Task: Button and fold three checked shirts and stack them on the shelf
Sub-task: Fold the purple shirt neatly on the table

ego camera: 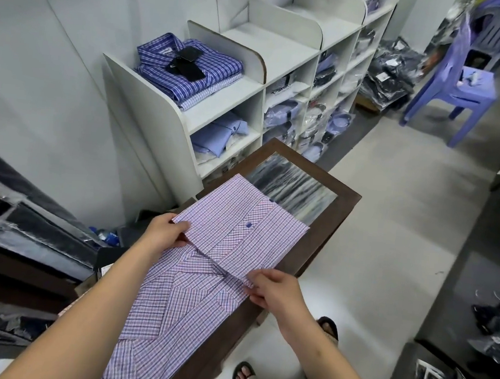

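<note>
A pink-and-purple checked shirt lies face down along a narrow brown table, its sleeves folded across the back. My left hand pinches the left corner of a folded-over flap of the shirt. My right hand pinches the flap's right edge near the table's side. On the top shelf of the white shelf unit sits a stack of two folded shirts: a dark blue checked shirt with black tags, on a paler checked shirt.
The shelf unit's lower compartments hold bagged folded shirts. A reflective panel is set in the table top. A purple plastic chair stands far right, with bagged dark garments on the floor. Packaged stock lies at left.
</note>
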